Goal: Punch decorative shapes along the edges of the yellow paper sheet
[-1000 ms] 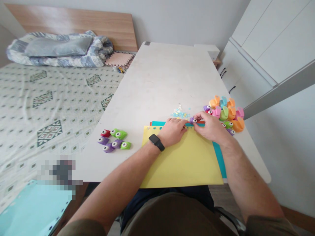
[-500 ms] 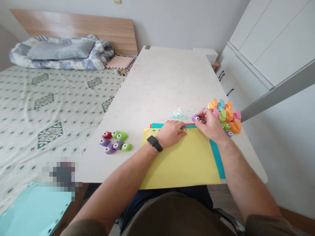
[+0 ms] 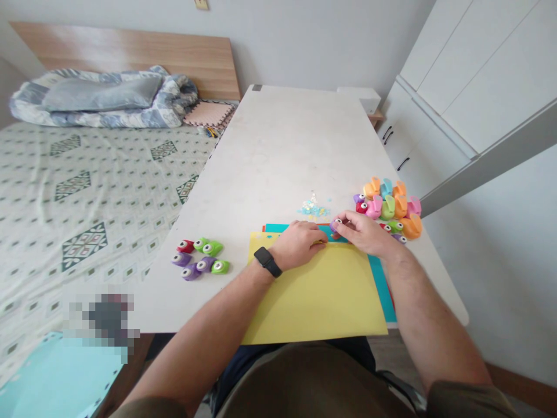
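A yellow sheet of paper point(image 3: 317, 296) lies at the table's near edge, on top of a blue sheet point(image 3: 380, 281). My left hand point(image 3: 300, 244), with a black watch at the wrist, pinches the far edge of the yellow sheet between thumb and fingers. That edge looks slightly raised between my hands. Small punched shapes show along its left part. In the fingers of my right hand point(image 3: 363, 232) is a small purple craft punch point(image 3: 334, 225), held at the far edge of the sheets. Whether paper sits in its slot is hidden.
Tiny paper cut-outs point(image 3: 313, 207) are heaped beyond the sheets. Several craft punches point(image 3: 204, 264) stand on the left, and more, some larger point(image 3: 400, 206), cluster on the right. A bed point(image 3: 108, 174) borders the table's left side; cabinets point(image 3: 418, 139) flank the right.
My right hand has brought the purple punch left and nearer, to the yellow sheet's far edge. My left fingers have closed on that edge. The view has shifted slightly.
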### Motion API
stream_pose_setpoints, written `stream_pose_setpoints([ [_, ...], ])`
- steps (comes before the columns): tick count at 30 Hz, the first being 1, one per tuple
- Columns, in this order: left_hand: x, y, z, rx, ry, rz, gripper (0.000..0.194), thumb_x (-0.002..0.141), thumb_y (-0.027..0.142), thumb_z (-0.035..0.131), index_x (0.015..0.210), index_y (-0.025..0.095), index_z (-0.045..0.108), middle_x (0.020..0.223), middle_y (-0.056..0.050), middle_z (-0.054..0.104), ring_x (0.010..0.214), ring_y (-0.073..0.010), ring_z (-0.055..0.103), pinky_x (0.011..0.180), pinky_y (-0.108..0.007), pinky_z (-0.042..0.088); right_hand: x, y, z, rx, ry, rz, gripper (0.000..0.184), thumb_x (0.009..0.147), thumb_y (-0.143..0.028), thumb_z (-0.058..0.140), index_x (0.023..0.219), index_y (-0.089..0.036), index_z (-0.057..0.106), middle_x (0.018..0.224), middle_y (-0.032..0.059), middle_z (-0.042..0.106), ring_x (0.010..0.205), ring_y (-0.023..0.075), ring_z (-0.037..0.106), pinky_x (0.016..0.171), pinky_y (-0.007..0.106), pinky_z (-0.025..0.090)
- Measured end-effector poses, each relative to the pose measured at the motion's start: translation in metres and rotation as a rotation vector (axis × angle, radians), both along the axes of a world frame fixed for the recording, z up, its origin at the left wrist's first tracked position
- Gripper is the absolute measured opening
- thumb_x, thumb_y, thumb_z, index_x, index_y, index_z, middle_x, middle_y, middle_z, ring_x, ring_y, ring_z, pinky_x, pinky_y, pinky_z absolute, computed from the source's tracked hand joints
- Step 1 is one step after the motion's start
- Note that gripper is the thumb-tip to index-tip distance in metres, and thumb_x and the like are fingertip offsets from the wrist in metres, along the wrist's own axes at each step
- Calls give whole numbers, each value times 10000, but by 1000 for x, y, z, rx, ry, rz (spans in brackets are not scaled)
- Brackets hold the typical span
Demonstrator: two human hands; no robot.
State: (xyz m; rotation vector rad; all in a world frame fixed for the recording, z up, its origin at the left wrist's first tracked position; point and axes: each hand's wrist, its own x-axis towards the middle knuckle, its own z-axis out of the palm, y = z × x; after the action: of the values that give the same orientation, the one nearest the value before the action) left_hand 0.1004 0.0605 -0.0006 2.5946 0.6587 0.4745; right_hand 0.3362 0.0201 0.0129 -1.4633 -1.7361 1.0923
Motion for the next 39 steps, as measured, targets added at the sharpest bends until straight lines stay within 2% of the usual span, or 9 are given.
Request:
stream_pose_setpoints([
  [6,0,2,-1,14,16,16,167,999,268,599,1020,210,754,975,-60,737,941,-219,680,879,-345,499,1,5,-3,123,80,-123,362,965,-552,643,1167,-252,660,1086,73,756,1026,262,719,908,422,594],
  [10,0,2,-2,19,27,19,161,995,267,604,1031,203,747,982,-62,737,942,-222,682,877,-347,506,1,7,-4,97,73,-114,365,968,-568,633,1152,-255,666,1082,69,754,1011,260,721,904,422,597],
  [15,0,1,-1,22,31,14,162,996,264,603,1032,198,746,981,-64,735,944,-221,684,888,-346,512,-8,10,-5,98,42,-17,360,976,-573,621,1144,-261,687,1098,59,763,1026,257,715,920,419,588],
  [19,-1,2,0,32,42,21,160,989,265,606,1018,194,746,985,-67,736,938,-226,686,874,-344,513,-11,12,-3,154,93,-115,407,967,-583,633,1194,-247,657,1145,78,754,1035,254,720,925,410,589],
  [22,-1,2,-1,27,45,26,169,989,273,606,1022,191,749,972,-70,737,932,-227,688,871,-342,514,-8,11,-2,158,76,-171,420,977,-602,605,1194,-246,654,1110,79,756,971,244,729,895,410,600],
  [26,-1,2,-2,29,42,28,170,988,288,611,1034,192,744,986,-75,738,947,-231,687,884,-345,516,-8,10,-3,65,44,-115,445,966,-646,586,1178,-265,675,1072,68,760,903,247,729,803,405,619],
  [31,-2,2,-2,19,47,40,177,989,290,604,1040,191,743,979,-81,735,937,-227,688,878,-340,520,-12,12,-1,174,22,-188,453,977,-644,568,1177,-250,670,1073,76,748,937,246,717,898,411,591],
  [39,-1,2,-1,25,58,35,176,986,289,607,1042,186,738,978,-83,732,935,-229,686,878,-343,521,-11,15,-8,150,-19,-190,445,970,-650,572,1143,-254,680,1015,65,750,923,247,706,841,402,593],
])
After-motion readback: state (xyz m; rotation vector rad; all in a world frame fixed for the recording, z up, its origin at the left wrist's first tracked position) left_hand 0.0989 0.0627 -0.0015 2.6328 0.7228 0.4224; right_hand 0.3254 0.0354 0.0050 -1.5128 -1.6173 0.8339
